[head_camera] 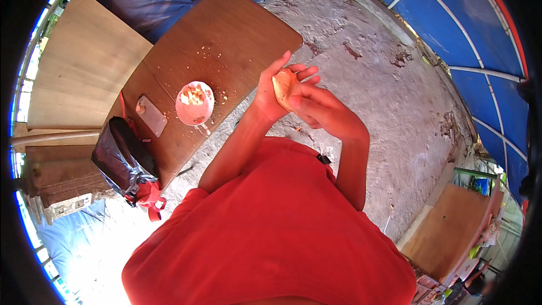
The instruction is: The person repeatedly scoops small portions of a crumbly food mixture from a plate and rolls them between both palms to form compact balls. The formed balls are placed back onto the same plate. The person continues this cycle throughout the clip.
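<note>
My left hand [271, 89] holds a piece of bread roll [283, 87] against its palm, fingers spread behind it. My right hand [324, 108] meets the bread from the other side, its thumb and fingers pinching the lower right edge. Both hands are above the concrete floor, beyond the front of my red shirt. To the left, on a brown wooden table [237, 21], stands a pink plate [195, 112] with a pile of small pale food pieces [192, 94]. Crumbs lie scattered around the plate.
Near the plate lies a flat rectangular thing [152, 116] with a small lump on it. A dark bag [125, 152] rests at the table's left end. Rough concrete floor [398, 114] spreads to the right, bordered by blue tarpaulin [457, 21]. A person [474, 281] is partly visible at lower right.
</note>
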The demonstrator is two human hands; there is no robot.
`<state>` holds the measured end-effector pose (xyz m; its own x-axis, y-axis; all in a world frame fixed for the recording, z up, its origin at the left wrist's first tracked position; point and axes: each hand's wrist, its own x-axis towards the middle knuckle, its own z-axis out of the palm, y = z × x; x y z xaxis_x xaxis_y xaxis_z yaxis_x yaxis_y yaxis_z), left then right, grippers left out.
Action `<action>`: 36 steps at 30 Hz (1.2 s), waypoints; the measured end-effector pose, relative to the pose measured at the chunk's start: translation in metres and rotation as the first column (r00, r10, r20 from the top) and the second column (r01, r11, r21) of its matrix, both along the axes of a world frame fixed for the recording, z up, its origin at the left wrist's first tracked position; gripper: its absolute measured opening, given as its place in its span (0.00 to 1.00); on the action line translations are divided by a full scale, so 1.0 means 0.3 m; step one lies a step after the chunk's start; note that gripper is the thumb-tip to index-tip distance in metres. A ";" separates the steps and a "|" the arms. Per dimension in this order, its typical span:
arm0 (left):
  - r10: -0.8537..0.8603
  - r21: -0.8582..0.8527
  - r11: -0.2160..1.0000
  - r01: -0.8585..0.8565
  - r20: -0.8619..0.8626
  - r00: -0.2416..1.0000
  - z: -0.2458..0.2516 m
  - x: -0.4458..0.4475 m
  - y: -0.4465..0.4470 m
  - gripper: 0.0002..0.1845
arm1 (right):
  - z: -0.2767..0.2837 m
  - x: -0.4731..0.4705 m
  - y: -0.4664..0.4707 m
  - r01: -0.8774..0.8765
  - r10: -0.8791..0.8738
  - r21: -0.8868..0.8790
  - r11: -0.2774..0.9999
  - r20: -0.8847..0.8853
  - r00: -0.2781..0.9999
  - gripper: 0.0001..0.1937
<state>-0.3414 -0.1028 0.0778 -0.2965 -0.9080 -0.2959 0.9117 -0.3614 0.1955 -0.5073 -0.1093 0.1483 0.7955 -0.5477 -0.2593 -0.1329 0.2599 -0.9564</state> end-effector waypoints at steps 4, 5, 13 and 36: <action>0.006 -0.042 0.999 -0.006 -0.013 1.000 -0.023 0.006 0.002 0.21 | -0.002 -0.003 0.013 -0.001 0.001 -0.048 0.999 -0.014 1.000 0.09; -0.042 -0.097 0.994 0.045 0.036 0.998 -0.033 0.000 0.000 0.21 | -0.014 -0.001 0.025 -0.005 -0.003 -0.084 0.996 -0.103 0.995 0.10; -0.110 0.002 0.990 0.139 -0.597 0.794 -0.037 0.020 -0.010 0.23 | -0.114 -0.016 -0.019 0.684 -0.373 -0.425 0.593 0.608 0.701 0.14; 0.385 -0.421 0.886 -0.192 0.439 0.812 0.150 -0.093 0.087 0.28 | -0.096 0.059 0.046 0.576 -0.404 -0.371 0.729 0.446 0.799 0.23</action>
<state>-0.3693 -0.0768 0.1228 0.0970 -0.9951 0.0171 0.7021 0.0806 0.7075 -0.4897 -0.0954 0.1195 0.3655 -0.8637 0.3470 0.2113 -0.2860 -0.9346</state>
